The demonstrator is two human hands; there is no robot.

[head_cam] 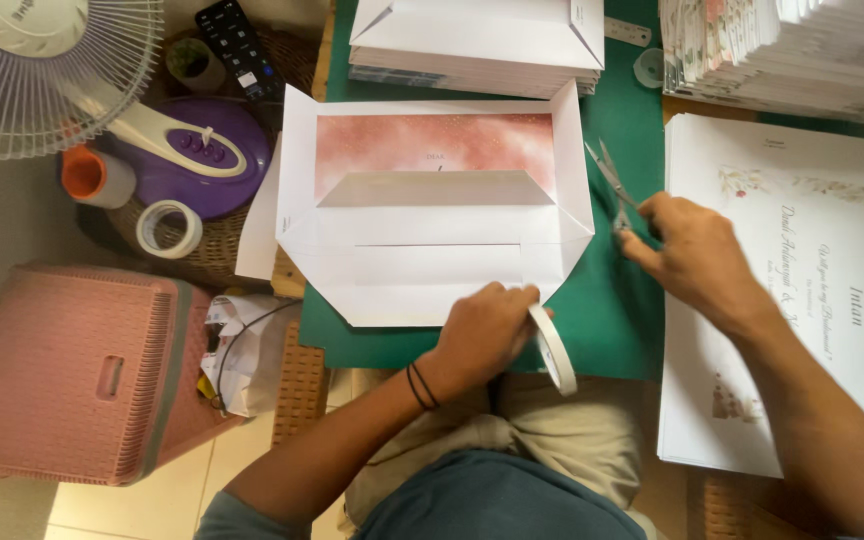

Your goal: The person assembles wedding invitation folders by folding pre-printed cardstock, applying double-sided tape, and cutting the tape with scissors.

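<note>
Tape roll (553, 348) gripped by left hand (482, 335) at 6 o'clock; scissors (611, 187) grasped by right hand (697, 258) at 3 o'clock. Blades could nick the folded paper (432, 230) if swung carelessly.

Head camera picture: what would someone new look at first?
Probably the big folded white paper with a pink panel, lying mid-frame on the green mat. Just below it, the left hand holds a roll of white tape, and to the right, the right hand grips scissors. A white fan fills the top left corner.
</note>
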